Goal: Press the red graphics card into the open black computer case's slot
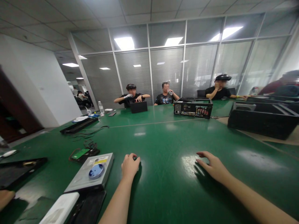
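My left hand (130, 166) is low over the green table (161, 174), its fingers curled in. A small dark spot shows between thumb and forefinger; whether it is an object or shadow I cannot make out. To the right, my right hand (213, 166) hovers above the tabletop with thumb and fingers apart, holding nothing. Nearest to my left hand is a silver optical drive (81, 177), with a round blue-lidded container (96, 171) on top of it. A white box-like piece (61, 208) lies in front of the drive, beside a black panel (90, 207).
A green circuit board (80, 154) with wires lies behind the drive. Open black computer cases stand at the back (193, 108) and right (263, 119). A long black panel (79, 126) and a water bottle (101, 109) are back left. Several people sit around. Another person's hand (6, 199) shows at left.
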